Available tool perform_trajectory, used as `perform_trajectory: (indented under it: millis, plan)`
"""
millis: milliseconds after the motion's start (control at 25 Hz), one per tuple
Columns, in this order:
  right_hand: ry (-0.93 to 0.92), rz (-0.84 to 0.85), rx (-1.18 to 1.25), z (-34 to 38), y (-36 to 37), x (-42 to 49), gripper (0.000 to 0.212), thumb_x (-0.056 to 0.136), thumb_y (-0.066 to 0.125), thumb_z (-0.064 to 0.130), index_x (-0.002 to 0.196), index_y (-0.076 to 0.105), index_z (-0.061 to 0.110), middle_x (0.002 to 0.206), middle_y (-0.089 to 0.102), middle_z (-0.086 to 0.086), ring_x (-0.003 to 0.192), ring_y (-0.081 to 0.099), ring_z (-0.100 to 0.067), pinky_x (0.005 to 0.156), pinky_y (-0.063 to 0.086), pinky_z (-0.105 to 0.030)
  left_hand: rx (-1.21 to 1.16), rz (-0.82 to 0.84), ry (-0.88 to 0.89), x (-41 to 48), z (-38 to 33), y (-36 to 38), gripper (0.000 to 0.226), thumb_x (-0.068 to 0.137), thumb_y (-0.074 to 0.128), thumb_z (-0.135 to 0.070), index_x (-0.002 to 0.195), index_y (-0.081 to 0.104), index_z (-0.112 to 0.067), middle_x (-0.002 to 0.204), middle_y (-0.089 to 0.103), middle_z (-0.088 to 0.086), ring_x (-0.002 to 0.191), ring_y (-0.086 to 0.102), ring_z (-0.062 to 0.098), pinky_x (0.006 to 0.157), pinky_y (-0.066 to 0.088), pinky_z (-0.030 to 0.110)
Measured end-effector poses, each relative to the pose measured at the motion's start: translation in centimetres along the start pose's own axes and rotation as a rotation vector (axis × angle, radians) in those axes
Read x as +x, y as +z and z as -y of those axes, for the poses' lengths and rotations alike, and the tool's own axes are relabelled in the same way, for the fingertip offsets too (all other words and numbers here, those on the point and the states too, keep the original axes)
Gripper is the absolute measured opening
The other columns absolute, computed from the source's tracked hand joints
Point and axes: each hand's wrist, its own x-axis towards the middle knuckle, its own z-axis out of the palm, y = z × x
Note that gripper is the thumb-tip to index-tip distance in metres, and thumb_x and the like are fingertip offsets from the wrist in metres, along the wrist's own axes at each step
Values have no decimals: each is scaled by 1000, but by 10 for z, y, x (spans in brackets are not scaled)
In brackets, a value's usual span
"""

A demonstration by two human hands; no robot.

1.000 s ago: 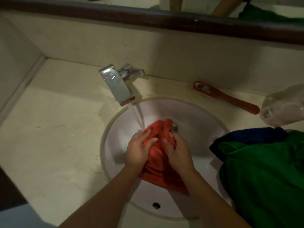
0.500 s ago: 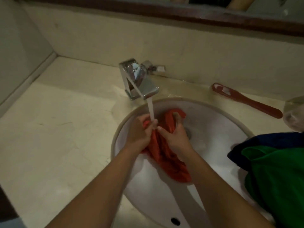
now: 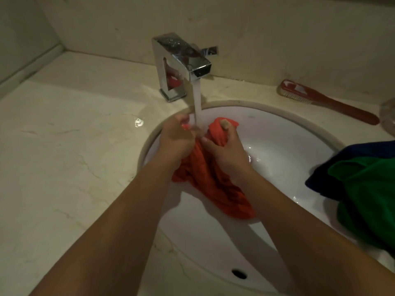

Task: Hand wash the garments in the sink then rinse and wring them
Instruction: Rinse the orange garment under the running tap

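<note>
Under the tap (image 3: 181, 58), at the back of the sink (image 3: 288, 150), both hands grip a red garment (image 3: 213, 182). Left hand (image 3: 176, 144): fingers curled round one bunched fold, knuckles directly beneath the stream of water (image 3: 196, 99). Right hand (image 3: 226, 152): fingers and thumb closed round a second fold, a tuft of cloth standing up above the fist. The two grips sit close together, apparently so that the short span of cloth between them can be worked where the water lands (whether this is washing or rinsing cannot be told; no suds are plain). The rest of the garment trails down the basin wall toward the near side, so run-off should drain inside the bowl.

Edges and room: the spout overhangs just above the hands and limits upward lift. The left forearm crosses the sink's left rim, with counter (image 3: 74, 146) beyond. On the right, a green garment (image 3: 367, 195) lying over a blue garment (image 3: 346, 154) drapes across the rim into the bowl, narrowing the free basin there. A red brush (image 3: 329, 102) lies on the counter behind, well apart from the hands.
</note>
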Motion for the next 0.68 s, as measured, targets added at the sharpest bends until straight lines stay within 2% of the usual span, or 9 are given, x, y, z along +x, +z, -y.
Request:
perform_trajectory:
  millis: [80,200,320,440,520,600,680]
  plan:
    - [42,51,153,5,3,0,70,90,81,14,146,41,27,106,66,3,83,69,3,77,57,-16,-82,36,18,-9,-8,-4,28,87,78,-9,114,70,-7,86,75,2,72,69,3,68,54,18]
    - [61,98,333,7,5,2,72,85,84,12,145,45,25,115,70,-12,94,73,-21,88,61,-40,-149,29,55,-19,-20,-11,21,85,80,-11,106,77,-14,90,79,5,82,75,13,75,60,25]
    - [-2,106,363,5,6,3,59,92,77,10,140,48,27,123,69,-12,105,73,-26,95,60,-45,-228,-13,74,-21,-27,-13,15,86,80,-9,94,76,-21,82,77,-1,76,74,10,72,59,24]
    - [-29,102,362,4,6,1,58,83,83,20,128,53,41,131,64,-8,114,71,-27,100,57,-53,-287,-1,70,-28,-34,-12,17,88,76,-7,98,73,-20,88,74,1,69,71,4,64,55,17]
    - [-22,119,391,4,3,0,62,84,82,12,129,51,42,130,63,-9,112,71,-32,98,57,-57,-309,30,88,-33,-34,-13,20,90,75,-6,104,71,-19,90,73,1,66,71,3,61,54,16]
    - [-18,129,390,7,1,-1,67,87,78,2,133,47,40,127,63,-11,110,71,-35,96,57,-59,-289,37,122,-32,-31,-13,21,90,74,-6,108,70,-17,83,74,-2,65,71,4,60,55,17]
    - [-20,126,410,9,0,-1,71,85,78,-4,133,48,39,128,63,-16,110,71,-39,96,57,-60,-217,46,156,-28,-26,-14,23,89,77,-10,110,71,-17,82,76,-3,73,73,11,69,59,23]
